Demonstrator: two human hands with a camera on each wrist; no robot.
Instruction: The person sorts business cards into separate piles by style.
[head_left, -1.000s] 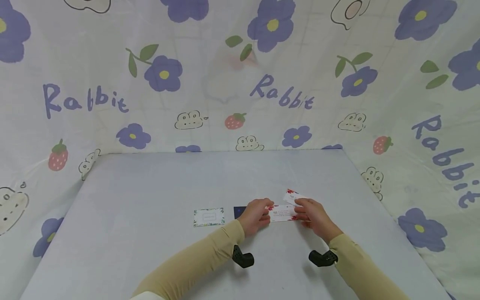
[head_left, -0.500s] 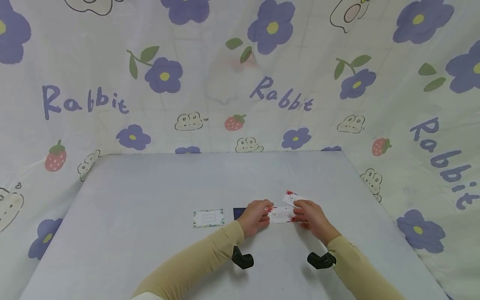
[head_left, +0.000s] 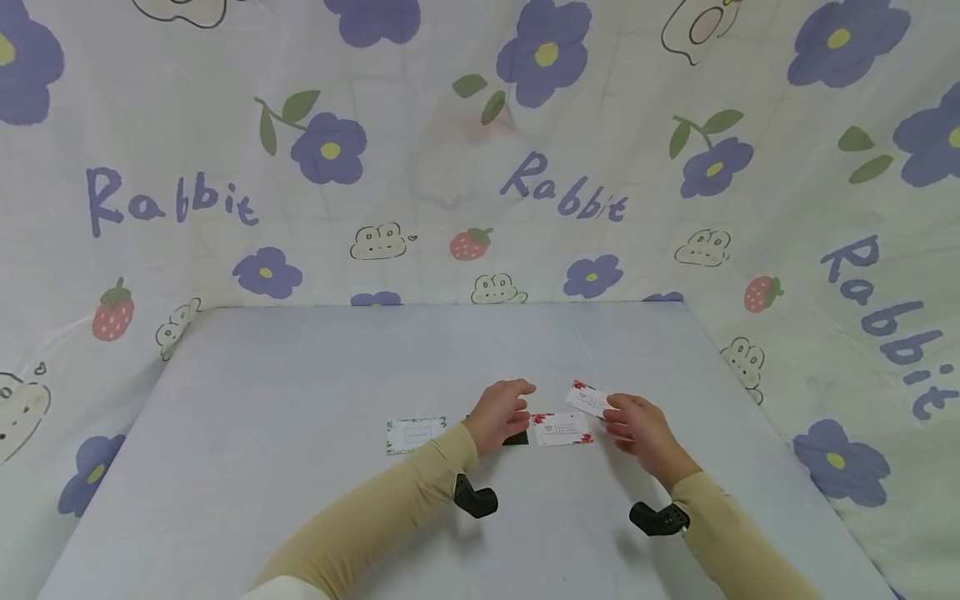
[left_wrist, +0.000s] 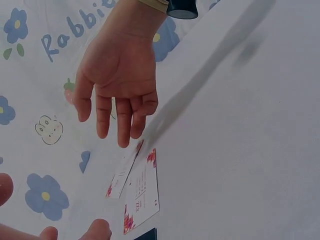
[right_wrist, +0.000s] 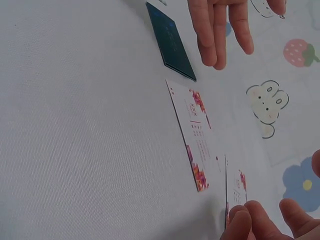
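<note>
My left hand (head_left: 498,412) hovers with loose fingers above a dark card (right_wrist: 170,42), which it partly covers in the head view. Right of that card lies a white business card with red flowers (head_left: 562,427), flat on the table. A second white flowered business card (head_left: 587,398) lies tilted just behind it. At its right end is my right hand (head_left: 641,433), whose fingertips overlap the card in the right wrist view; whether they touch it is hard to tell. In the left wrist view the fingers of this right hand (left_wrist: 117,85) hang loosely.
A white card with a leafy border (head_left: 416,434) lies at the left of the row, partly behind the left sleeve. The pale table (head_left: 300,358) ends at a curtain (head_left: 420,167) printed with flowers and rabbits. Each wrist carries a black camera (head_left: 660,518).
My left hand has come off the front flowered card and moved left. My right hand has drawn a little to the right, baring more of both flowered cards, which stay in place.
</note>
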